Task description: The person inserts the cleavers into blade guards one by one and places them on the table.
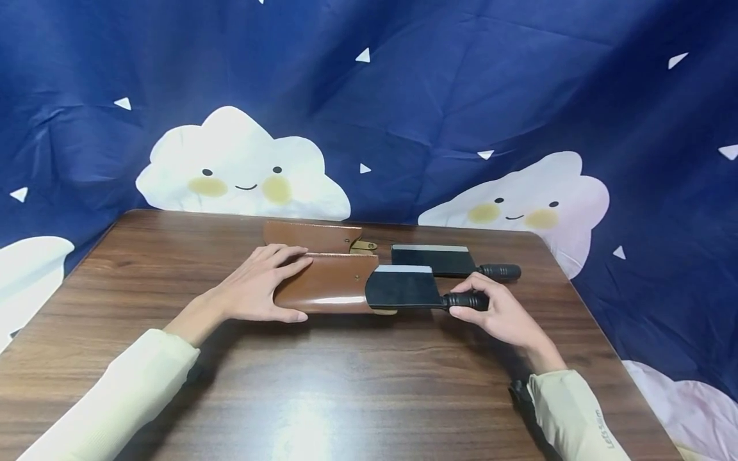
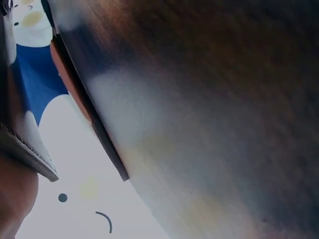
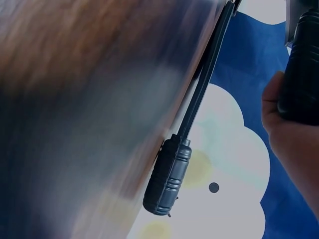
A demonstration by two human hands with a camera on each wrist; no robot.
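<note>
My left hand point(image 1: 259, 285) grips the left end of a brown leather sheath point(image 1: 328, 288), with the thumb along its near edge and the fingers across the far side. The sheath's stitched edge point(image 2: 27, 149) shows in the left wrist view. A cleaver point(image 1: 403, 288) with a dark blade and a light cutting edge meets the sheath's mouth; the blade's left end is hidden inside it. My right hand point(image 1: 496, 307) holds the cleaver by its ribbed black handle point(image 1: 468, 301). That handle and part of the hand also appear in the right wrist view.
Behind lies a second brown sheath point(image 1: 311, 237) with a tan snap strap point(image 1: 364, 245). A second cleaver point(image 1: 432, 261) rests to its right, handle point(image 3: 168, 174) pointing right. The wooden table point(image 1: 346, 397) ends at a blue cloud-print curtain point(image 1: 392, 115).
</note>
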